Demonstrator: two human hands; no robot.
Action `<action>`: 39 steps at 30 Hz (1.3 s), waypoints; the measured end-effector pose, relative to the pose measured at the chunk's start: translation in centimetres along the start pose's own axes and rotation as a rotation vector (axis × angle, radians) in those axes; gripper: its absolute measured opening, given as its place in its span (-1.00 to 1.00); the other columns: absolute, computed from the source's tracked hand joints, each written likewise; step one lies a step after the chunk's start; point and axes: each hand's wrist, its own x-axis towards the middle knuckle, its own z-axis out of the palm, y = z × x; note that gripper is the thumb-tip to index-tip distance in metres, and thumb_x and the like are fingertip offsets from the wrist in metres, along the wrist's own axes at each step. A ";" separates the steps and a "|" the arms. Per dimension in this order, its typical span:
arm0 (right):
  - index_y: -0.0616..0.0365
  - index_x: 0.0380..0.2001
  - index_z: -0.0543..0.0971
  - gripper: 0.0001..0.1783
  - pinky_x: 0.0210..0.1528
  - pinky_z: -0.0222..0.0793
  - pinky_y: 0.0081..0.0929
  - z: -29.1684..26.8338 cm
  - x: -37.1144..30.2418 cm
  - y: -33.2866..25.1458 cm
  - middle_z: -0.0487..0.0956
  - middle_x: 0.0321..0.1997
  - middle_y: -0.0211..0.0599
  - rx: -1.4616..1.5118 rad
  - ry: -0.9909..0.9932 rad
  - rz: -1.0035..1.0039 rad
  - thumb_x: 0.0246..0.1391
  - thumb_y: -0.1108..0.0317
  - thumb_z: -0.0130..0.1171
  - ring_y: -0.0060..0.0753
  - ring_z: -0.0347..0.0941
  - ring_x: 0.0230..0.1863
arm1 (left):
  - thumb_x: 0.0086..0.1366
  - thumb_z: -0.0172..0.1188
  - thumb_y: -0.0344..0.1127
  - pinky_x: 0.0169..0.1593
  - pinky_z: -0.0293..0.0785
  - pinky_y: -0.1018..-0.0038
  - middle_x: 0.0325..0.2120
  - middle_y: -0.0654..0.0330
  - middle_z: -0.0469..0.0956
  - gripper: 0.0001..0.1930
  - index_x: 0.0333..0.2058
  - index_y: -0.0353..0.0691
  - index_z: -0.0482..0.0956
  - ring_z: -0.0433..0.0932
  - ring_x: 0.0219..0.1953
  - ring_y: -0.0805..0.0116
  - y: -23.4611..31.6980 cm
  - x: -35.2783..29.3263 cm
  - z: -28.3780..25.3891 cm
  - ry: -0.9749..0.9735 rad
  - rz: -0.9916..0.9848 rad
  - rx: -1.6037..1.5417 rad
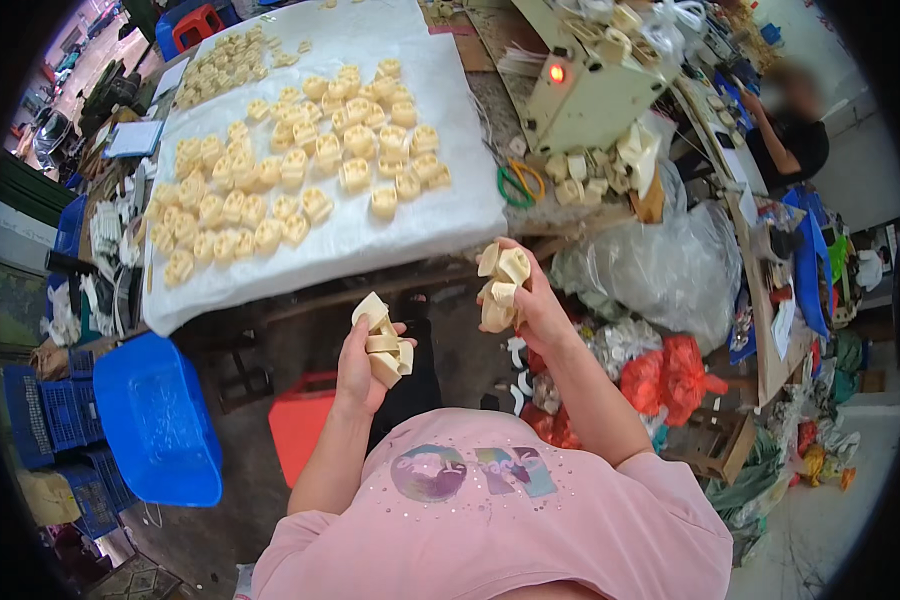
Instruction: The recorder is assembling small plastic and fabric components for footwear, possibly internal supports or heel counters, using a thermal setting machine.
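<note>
My left hand [355, 372] is closed around several small cream-coloured moulded parts [383, 345], held in front of my body. Farther right and a little higher, my right hand [542, 305] grips several more cream parts [502, 285], stacked against the fingers. Both hands are short of the table's near edge, apart from each other. Many similar cream parts [295, 170] stand in loose rows on a white cloth [360, 235] that covers the table. A cluster of smaller cream pieces [225, 65] lies at the cloth's far left.
Green-and-orange-handled scissors [520, 185] lie right of the cloth, near a pale machine box [595, 100] with a red light. A blue tub [157, 420] stands at lower left, a red stool [303, 420] beside my left arm. Plastic bags [660, 265] fill the right; a person [795, 130] sits beyond.
</note>
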 end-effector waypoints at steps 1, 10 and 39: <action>0.01 0.18 0.13 -0.25 -0.13 0.35 -0.35 -0.5 2.5 0.4 0.33 0.04 -0.21 -0.024 0.001 -0.048 -0.20 0.50 0.00 -0.33 0.37 -0.14 | 0.35 -0.25 -0.05 -0.23 0.50 0.29 -0.28 0.01 0.50 -0.58 0.02 -0.20 0.30 0.54 -0.31 0.10 0.7 2.2 -0.2 -0.001 0.002 0.015; 0.12 0.14 0.22 -0.28 0.06 0.20 -0.49 -0.7 29.1 -13.3 0.33 -0.01 -0.30 -0.229 0.217 -0.142 -0.24 0.52 0.01 -0.43 0.26 0.00 | 0.35 -0.22 -0.11 -0.20 0.46 0.31 -0.28 0.06 0.48 -0.62 -0.06 -0.27 0.33 0.51 -0.29 0.19 16.8 27.1 12.5 -0.056 -0.015 0.114; 0.19 -0.20 0.45 -0.50 -0.10 0.33 -0.49 -23.7 66.6 -23.2 0.51 -0.22 -0.26 -0.915 1.233 -0.170 -0.38 0.42 0.24 -0.39 0.45 -0.15 | 0.24 -0.16 -0.10 0.14 0.09 0.16 0.01 -0.26 0.28 -0.47 0.11 -0.32 0.20 0.16 0.12 -0.16 15.7 74.6 39.2 -0.343 0.156 0.828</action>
